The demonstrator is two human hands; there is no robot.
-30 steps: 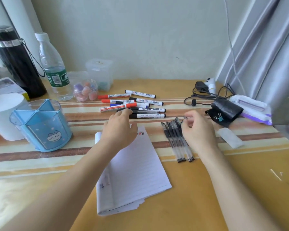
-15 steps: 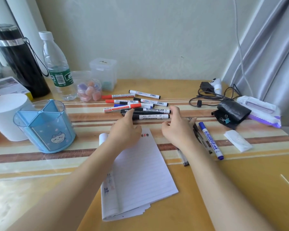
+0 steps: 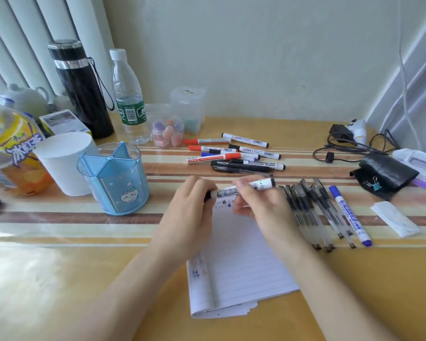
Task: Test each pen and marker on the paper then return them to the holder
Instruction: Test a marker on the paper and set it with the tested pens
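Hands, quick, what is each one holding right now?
Left hand: gripping the left end of the black whiteboard marker.
Right hand: holding the same marker's barrel.

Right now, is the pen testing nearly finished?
Not nearly. Done: a few scribbles on the paper; the holder shows no pens inside. In hand: the left hand and right hand hold a black marker over the paper. Left: the marker pile, gel pens and blue marker on the table.
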